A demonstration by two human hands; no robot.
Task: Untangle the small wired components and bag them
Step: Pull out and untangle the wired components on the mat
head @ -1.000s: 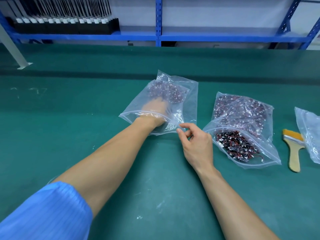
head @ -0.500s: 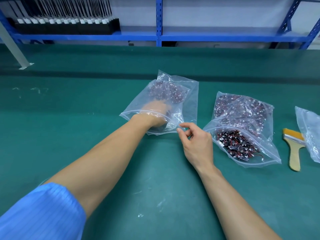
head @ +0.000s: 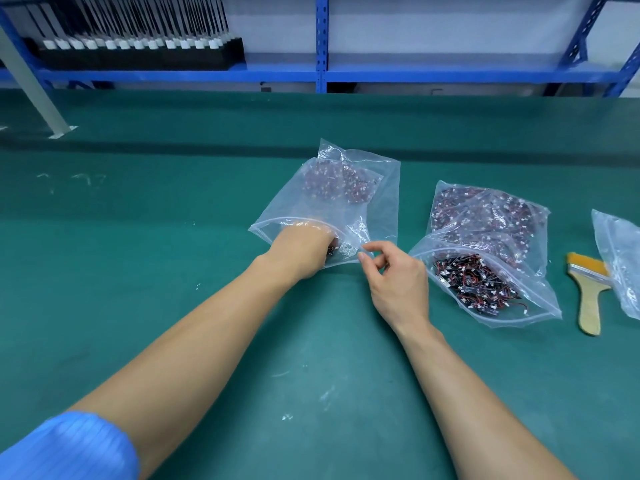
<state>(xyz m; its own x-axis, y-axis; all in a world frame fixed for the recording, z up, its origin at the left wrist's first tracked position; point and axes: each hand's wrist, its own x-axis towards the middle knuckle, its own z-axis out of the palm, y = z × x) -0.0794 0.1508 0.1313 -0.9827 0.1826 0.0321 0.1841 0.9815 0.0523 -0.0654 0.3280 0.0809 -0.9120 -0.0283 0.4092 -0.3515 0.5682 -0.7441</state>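
Your left hand point(head: 300, 250) sits in the clear bag point(head: 381, 202) on the bench point(head: 138, 271) — grip cannot be told; your right hand point(head: 394, 284) pinches its near rim — the wired components point(head: 334, 183) lie at its far end.

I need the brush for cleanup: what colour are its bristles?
Orange-yellow, on the paintbrush with a pale wooden handle; head view shows it best.

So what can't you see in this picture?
Head view, the only one:
- Left hand: its fingers are inside the open bag; cloudy plastic and the hand's back hide whether they hold anything.
- Rightmost bag: cut off by the picture's edge.
- White-tipped parts on the shelf: too small to identify.
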